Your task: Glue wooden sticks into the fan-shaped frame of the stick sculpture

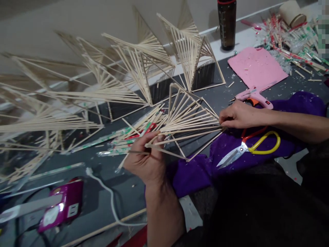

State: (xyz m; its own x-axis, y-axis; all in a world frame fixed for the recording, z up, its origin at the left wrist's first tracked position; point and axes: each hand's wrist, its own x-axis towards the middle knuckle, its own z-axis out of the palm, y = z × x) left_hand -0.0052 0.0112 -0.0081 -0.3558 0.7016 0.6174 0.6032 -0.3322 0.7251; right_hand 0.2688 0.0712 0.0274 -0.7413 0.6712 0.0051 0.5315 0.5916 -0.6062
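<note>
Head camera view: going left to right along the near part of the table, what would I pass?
Magenta device → white cable → left hand pinching the stick frame → purple cloth → yellow-handled scissors. The right hand grips the frame's right corner, just above the scissors.

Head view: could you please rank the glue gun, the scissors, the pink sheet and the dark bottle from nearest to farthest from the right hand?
From the right hand:
1. Glue gun, just behind the hand.
2. Scissors, just in front, on the purple cloth; nearly as close as the glue gun, so 1 and 2 are hard to separate.
3. Pink sheet, farther back.
4. Dark bottle, by the wall.
</note>
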